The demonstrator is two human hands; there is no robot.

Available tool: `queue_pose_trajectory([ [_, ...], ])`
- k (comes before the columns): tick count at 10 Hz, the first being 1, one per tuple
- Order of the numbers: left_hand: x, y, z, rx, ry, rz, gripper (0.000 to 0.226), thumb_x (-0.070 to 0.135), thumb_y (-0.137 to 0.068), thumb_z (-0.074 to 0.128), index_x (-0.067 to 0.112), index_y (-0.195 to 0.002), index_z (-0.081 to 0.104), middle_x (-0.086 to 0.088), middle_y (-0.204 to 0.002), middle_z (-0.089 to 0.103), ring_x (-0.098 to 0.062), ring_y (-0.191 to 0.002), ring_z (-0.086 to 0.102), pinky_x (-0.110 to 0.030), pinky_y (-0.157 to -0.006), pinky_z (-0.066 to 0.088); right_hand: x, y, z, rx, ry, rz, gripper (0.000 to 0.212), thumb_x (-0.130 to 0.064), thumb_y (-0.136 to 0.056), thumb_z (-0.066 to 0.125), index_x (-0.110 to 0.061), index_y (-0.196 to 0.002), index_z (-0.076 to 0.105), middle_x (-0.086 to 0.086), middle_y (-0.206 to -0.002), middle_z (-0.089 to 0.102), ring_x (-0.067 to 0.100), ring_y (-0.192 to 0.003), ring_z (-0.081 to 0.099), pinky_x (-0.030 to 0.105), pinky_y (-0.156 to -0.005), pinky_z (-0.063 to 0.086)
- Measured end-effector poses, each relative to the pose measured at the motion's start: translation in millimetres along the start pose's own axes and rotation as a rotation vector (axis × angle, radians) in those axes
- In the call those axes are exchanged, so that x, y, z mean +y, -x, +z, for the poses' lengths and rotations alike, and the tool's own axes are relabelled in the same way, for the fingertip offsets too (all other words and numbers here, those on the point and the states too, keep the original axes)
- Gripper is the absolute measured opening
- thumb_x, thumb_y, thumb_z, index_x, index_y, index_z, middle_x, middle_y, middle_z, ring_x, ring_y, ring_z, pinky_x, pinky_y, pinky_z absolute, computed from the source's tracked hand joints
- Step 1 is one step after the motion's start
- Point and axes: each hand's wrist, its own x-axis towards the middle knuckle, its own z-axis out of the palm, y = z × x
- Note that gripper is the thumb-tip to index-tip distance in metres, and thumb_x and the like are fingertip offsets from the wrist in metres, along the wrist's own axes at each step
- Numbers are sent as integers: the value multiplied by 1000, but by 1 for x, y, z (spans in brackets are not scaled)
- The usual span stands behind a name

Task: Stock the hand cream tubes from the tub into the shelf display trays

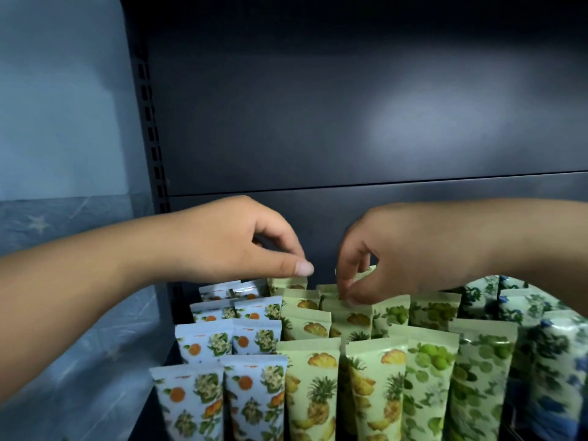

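Rows of hand cream tubes stand upright on the shelf, crimped ends up. Orange-blossom tubes (203, 342) fill the left columns, pineapple tubes (310, 377) the middle, lime tubes (426, 370) and blue-flower tubes (553, 354) the right. My left hand (241, 246) reaches in from the left and pinches the top of the rearmost pineapple tube (286, 282) in the left pineapple column. My right hand (381, 259) comes from the right and pinches the top of a rear pineapple tube (329, 289) in the neighbouring column. The trays and the tub are hidden.
The dark metal back panel (350, 122) rises behind the tubes. A slotted shelf upright (152, 138) stands at the left. Beyond it hangs a pale blue plastic sheet (63, 154) with faint stars.
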Motion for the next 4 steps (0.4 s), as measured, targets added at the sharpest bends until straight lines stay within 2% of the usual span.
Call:
queue_pose_trajectory([
  [1, 2, 6, -3, 12, 13, 0, 33, 71, -51, 64, 46, -72, 68, 21, -89, 69, 5, -83, 64, -18, -81, 51, 3, -2, 1, 7, -7, -2, 19, -38, -82, 59, -38, -63, 57, -21, -71, 59, -3, -72, 55, 18, -70, 46],
  [2, 5, 10, -3, 5, -3, 8, 28, 66, -52, 61, 48, -73, 67, 23, -88, 68, 7, -82, 63, -20, -83, 51, 5, 0, 2, 0, -43, 14, 16, -41, -82, 60, -37, -66, 60, -22, -66, 57, -5, -66, 53, 13, -64, 42],
  [3, 8, 16, -2, 25, -30, 19, 38, 73, -50, 47, 51, -75, 66, 27, -88, 67, 2, -83, 64, -30, -84, 52, 9, 4, 1, 24, -83, 36, 13, -45, -81, 59, -34, -77, 65, -22, -74, 61, -6, -69, 54, 13, -67, 45],
  [4, 8, 23, -4, 99, -49, -4, 42, 73, -51, 44, 49, -76, 66, 18, -85, 69, -12, -83, 66, -43, -82, 52, 10, 14, -2, 122, -150, 116, 15, -43, -81, 59, -33, -85, 69, -23, -82, 65, -8, -71, 57, 7, -58, 44],
])
